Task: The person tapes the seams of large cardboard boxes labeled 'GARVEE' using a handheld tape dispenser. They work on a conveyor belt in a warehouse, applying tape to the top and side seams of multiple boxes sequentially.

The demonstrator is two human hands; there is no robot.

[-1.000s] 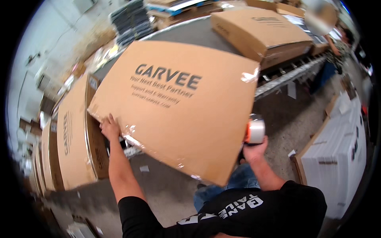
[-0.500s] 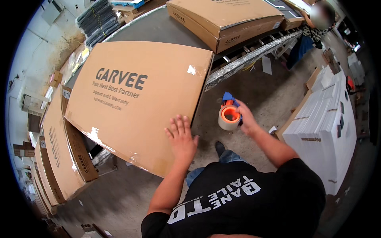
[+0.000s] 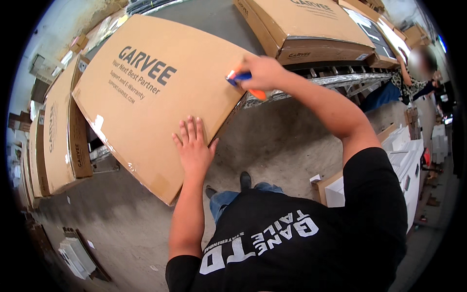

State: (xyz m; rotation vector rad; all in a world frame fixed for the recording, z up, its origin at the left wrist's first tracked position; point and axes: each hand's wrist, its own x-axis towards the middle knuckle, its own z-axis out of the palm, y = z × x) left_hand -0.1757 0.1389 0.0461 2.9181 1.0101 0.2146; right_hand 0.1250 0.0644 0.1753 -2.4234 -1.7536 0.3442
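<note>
A large flat brown cardboard box (image 3: 155, 109) with dark print lies in front of me on a grey-topped conveyor. My left hand (image 3: 194, 148) rests flat on its top near the right edge, fingers spread. At the box's far right corner, my right hand (image 3: 265, 73) grips a blue and orange tape dispenser (image 3: 240, 78). The dispenser's head is on or just over the box's edge there; my hand covers much of it, and the tape roll is mostly hidden.
More brown boxes (image 3: 63, 126) stand along the left side. Another box (image 3: 311, 29) lies farther along the conveyor (image 3: 199, 27). At the far right, a person (image 3: 413, 73) stands beside the line. Stacked white panels (image 3: 406, 170) are on the floor to my right.
My right hand has raised the tape dispenser from beside the box to its far right corner. My left hand remains flat on the box. The view has shifted right.
</note>
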